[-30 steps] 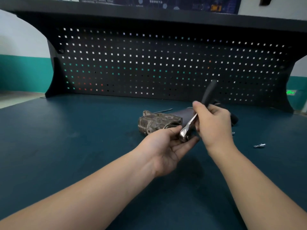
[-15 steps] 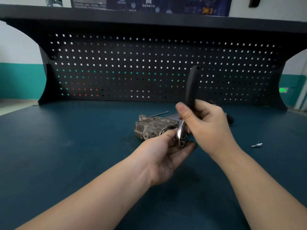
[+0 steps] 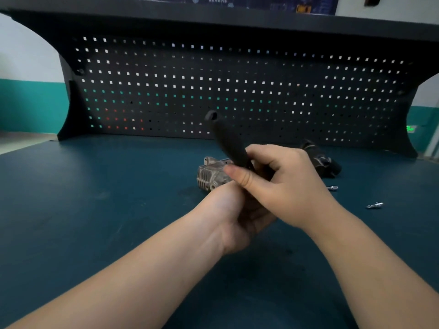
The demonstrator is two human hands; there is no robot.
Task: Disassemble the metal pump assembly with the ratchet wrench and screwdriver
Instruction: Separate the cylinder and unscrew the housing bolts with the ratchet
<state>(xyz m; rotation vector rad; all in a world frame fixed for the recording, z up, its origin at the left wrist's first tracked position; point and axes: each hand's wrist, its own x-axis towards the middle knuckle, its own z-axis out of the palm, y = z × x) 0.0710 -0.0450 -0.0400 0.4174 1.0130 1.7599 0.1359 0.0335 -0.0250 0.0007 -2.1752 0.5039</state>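
Observation:
My right hand (image 3: 287, 186) grips the ratchet wrench (image 3: 228, 138) low on its black handle, which sticks up and to the left above my fist. My left hand (image 3: 235, 219) is cupped just under the right one, fingers curled around the wrench's metal head; the head itself is hidden between the hands. Just behind my hands, the ribbed metal pump assembly (image 3: 210, 176) lies on the dark blue bench (image 3: 95, 210). Neither hand touches the pump.
A dark object (image 3: 320, 160) lies behind my right hand. Two small silver screws (image 3: 374, 205) (image 3: 333, 187) lie loose on the bench to the right. A black pegboard (image 3: 213, 86) closes off the back of the bench.
The wrench handle has swung from leaning right, through upright, to leaning left. My right hand has closed over the head, and my left hand now sits tighter beneath it.

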